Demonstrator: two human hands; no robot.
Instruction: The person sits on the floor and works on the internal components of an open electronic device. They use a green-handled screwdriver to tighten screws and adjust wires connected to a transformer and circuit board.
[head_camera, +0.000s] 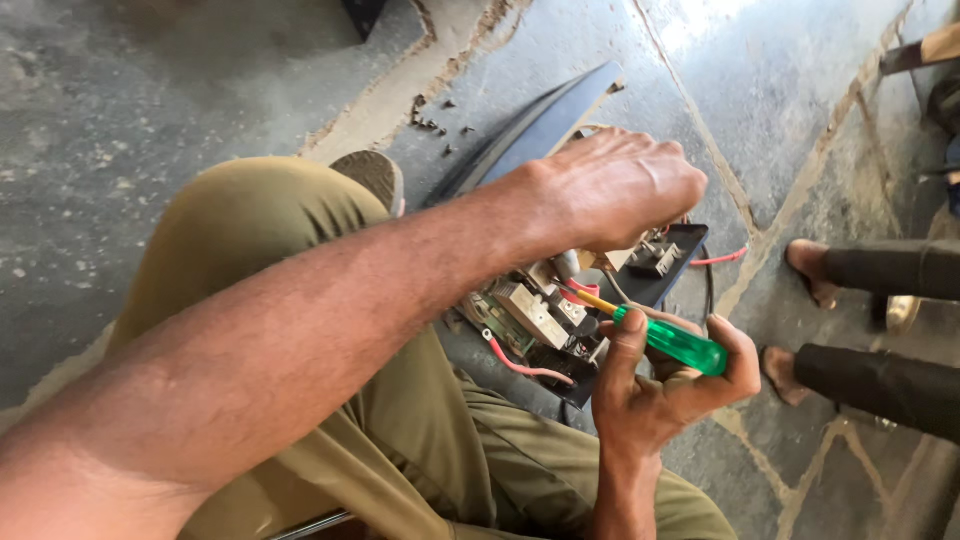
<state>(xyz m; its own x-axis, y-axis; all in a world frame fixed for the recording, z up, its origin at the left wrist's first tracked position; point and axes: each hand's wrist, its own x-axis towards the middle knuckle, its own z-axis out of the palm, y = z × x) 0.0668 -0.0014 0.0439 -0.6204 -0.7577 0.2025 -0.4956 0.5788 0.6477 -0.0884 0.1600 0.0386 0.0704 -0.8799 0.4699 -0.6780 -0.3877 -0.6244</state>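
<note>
Green-handled screwdriver (672, 340) sits gripped in the right hand (665, 385); left hand (620, 190) clasps the circuit board (545, 310).

Screws (437, 122) behind circuit board (530, 315)

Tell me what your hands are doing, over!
Left hand steadies the opened electrical unit. Right hand grips green-handled screwdriver, tip in the parts. Red wires close by.
</note>
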